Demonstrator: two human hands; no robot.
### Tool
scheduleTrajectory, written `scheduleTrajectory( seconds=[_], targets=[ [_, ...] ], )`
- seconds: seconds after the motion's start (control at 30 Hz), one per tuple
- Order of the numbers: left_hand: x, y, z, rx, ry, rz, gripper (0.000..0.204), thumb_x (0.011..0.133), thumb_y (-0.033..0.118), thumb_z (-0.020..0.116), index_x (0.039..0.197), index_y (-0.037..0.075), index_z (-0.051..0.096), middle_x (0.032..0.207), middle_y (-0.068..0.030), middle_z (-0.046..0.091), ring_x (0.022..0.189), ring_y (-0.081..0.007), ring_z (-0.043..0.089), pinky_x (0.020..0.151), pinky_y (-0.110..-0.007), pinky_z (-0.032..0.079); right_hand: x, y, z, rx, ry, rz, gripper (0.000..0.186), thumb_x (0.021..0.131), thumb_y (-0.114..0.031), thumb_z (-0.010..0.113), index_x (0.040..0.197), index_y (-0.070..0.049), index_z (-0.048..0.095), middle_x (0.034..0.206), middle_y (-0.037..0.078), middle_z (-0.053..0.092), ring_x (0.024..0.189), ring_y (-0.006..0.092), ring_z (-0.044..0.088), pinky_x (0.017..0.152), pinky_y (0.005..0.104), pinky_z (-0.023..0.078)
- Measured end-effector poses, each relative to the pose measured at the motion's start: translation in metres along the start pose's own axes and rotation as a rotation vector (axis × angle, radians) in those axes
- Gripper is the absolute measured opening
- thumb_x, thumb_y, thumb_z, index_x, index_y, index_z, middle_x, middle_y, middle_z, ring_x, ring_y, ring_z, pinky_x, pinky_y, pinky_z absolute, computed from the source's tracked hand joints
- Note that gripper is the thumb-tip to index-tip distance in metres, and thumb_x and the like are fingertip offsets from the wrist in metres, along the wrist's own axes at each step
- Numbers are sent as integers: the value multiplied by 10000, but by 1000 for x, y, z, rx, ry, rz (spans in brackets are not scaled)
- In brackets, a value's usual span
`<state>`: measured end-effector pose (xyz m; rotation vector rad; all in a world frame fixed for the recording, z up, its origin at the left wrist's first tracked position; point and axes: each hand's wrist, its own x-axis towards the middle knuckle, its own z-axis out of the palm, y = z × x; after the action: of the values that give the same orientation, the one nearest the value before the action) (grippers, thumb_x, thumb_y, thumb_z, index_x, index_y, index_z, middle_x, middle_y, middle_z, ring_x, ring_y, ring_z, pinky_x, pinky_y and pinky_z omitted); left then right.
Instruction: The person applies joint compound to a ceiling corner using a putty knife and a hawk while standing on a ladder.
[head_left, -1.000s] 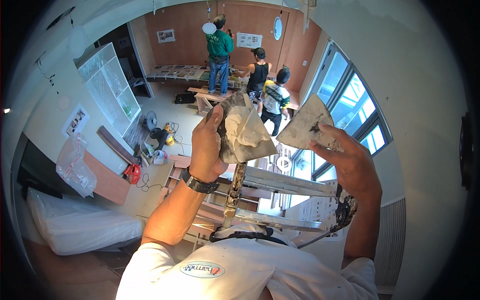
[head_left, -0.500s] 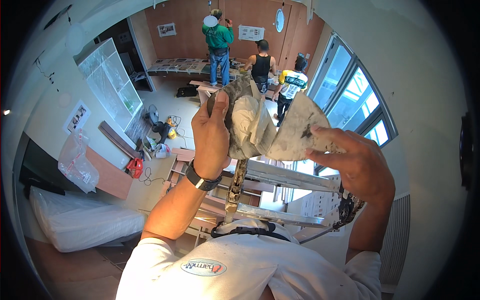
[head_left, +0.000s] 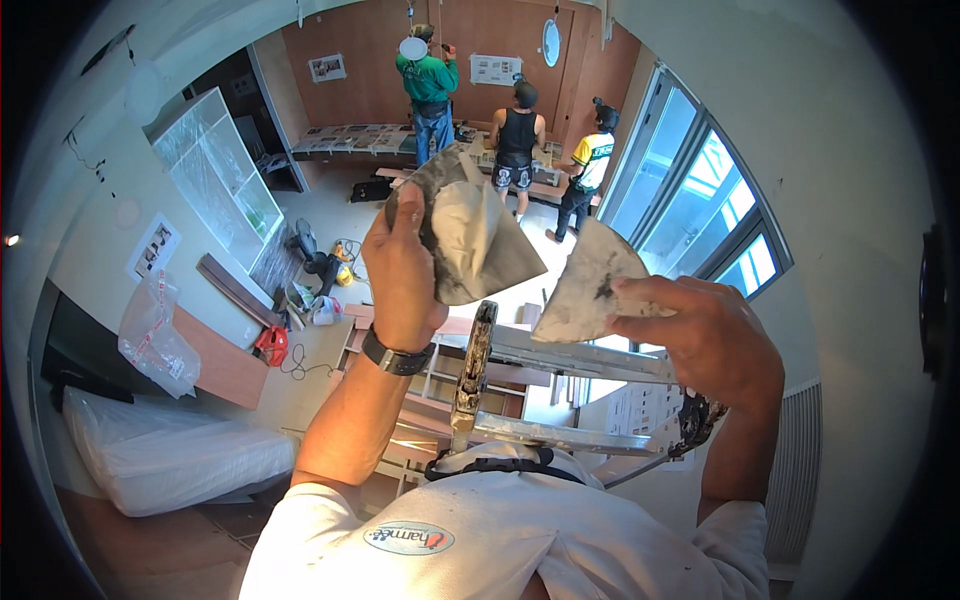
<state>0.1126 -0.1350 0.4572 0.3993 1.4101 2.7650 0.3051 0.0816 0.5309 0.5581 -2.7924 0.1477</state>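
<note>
My left hand [head_left: 398, 275] is closed on a grey, stained putty plate [head_left: 515, 268], its thumb lying over the near face. A cream lump of putty [head_left: 462, 225] sits on that plate. My right hand [head_left: 722, 335] pinches a flat, fan-shaped putty scraper [head_left: 583, 285], smeared with pale and dark residue. The scraper's wide edge faces the plate, with a small gap between them. Both tools are held up in front of my chest, above a metal stepladder [head_left: 560, 355].
Below stand wooden frames [head_left: 430, 385]. Plastic-wrapped panels [head_left: 170, 450], a fan [head_left: 306, 238] and a red tool [head_left: 271, 345] are at left. Three people work by the far wall, one in green [head_left: 430, 85] near a long paper-covered bench [head_left: 350, 138]. Glass doors [head_left: 690, 170] stand at right.
The scraper and plate have come apart; they were touching or overlapping before. My left hand has shifted slightly left with the plate, and the putty now lies flatter on it.
</note>
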Motion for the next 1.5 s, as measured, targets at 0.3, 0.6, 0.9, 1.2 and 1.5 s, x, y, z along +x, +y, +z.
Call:
scheduleTrajectory(
  seconds=[0.3,0.6,0.9,1.2,1.5],
  targets=[
    [9,-6,-4,-429,-364,-321,424,1051,339,493,1313,12,557,1218,-132,674,1068,-248,683,945,-401,558,-19,30,22,1472,-12,66,416,965,-100,588,1265,157,457,986,260,675,637,206,695,544,318,566],
    [-16,4,23,-445,-505,-388,378,1049,318,515,1264,20,602,1172,-131,698,999,-222,713,880,-365,594,-13,17,87,1854,-92,36,335,954,-70,595,1216,125,518,1016,221,683,674,174,662,624,293,523],
    [-24,4,7,-376,-452,-323,409,1019,305,588,1275,-14,578,1150,-138,691,995,-206,713,835,-353,616,-22,30,71,1746,292,321,372,940,-77,611,1259,96,530,984,191,690,650,173,676,578,269,539],
    [-27,17,1,-403,-387,-321,464,1052,357,504,1327,-15,545,1181,-130,671,1016,-213,699,871,-365,598,-16,36,55,1563,541,598,327,944,-84,612,1235,61,574,962,160,680,674,174,663,555,281,534],
    [-40,-3,-18,-10,-92,-282,320,1054,271,495,1157,-3,624,1065,-84,692,939,-185,688,838,-319,554,68,65,-5,1731,875,363,491,906,-26,568,1385,21,474,1055,137,609,812,174,629,635,309,547]
  ],
)
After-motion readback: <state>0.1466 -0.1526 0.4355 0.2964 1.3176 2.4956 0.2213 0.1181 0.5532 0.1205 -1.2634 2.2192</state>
